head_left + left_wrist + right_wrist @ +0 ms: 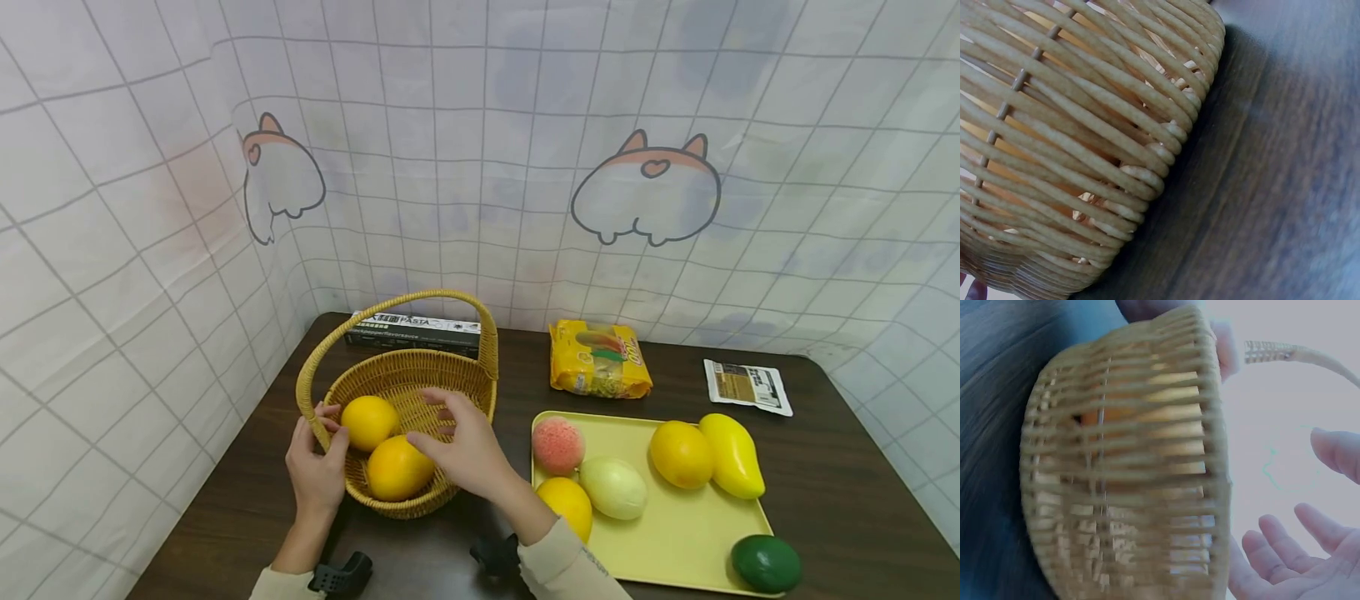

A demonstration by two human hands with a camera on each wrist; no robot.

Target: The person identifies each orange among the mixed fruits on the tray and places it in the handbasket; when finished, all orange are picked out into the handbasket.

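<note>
A woven wicker basket (405, 367) with a tall arched handle stands on the table, with two orange-yellow round fruits (399, 468) inside. My left hand (315, 467) grips the basket at its left side, thumb and fingers about the base of the handle. In the left wrist view, the basket's woven wall (1085, 112) fills the left half. Over the right part of the basket, my right hand (468, 442) is spread above the nearer fruit and holds nothing. The right wrist view shows the thumb and fingers (1329, 537) apart beside the basket's rim.
On the right, a yellow tray (675, 542) carries a pink fruit (558, 446), a pale green fruit (613, 487), two orange fruits, a yellow mango (733, 457) and a dark green avocado (765, 563). Behind lie a pasta box (420, 333), a yellow packet (600, 358) and a white pouch (747, 387).
</note>
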